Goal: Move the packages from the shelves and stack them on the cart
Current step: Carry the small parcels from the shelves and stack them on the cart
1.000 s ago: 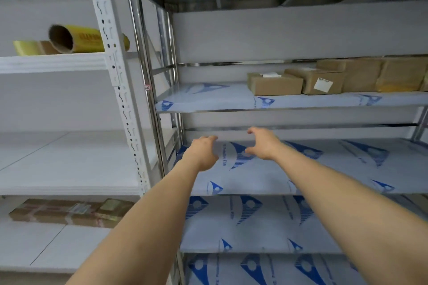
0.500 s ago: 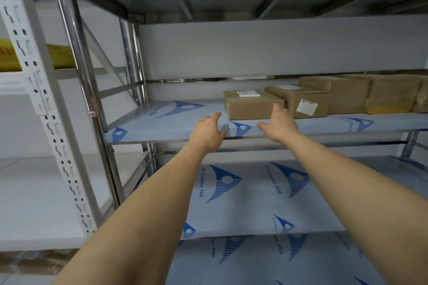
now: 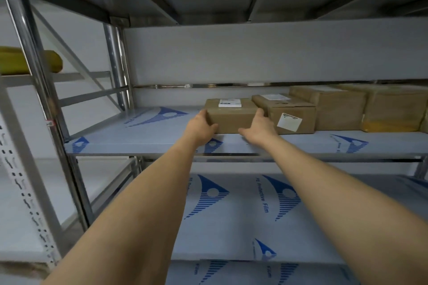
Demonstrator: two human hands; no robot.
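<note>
A small brown cardboard box point(image 3: 231, 120) with a white label on top sits at the left end of a row of packages on the middle shelf point(image 3: 139, 139). My left hand point(image 3: 201, 127) grips its left end, fingers round the corner and thumb on the front. My right hand point(image 3: 259, 129) holds its right end, fingers reaching into the gap beside the neighbouring box and thumb along the lower front edge. The box rests on the shelf. The cart is out of view.
To the right stand a labelled box point(image 3: 294, 115) and two larger taped boxes point(image 3: 338, 109) point(image 3: 393, 109). A shelf board hangs above; a lower shelf point(image 3: 231, 215) with blue-printed film lies under my arms. A steel upright point(image 3: 39, 90) and a yellow roll point(image 3: 14, 60) are at left.
Both hands rose from the lower shelf to the middle shelf and closed on the two ends of the small box. My view moved closer and upward.
</note>
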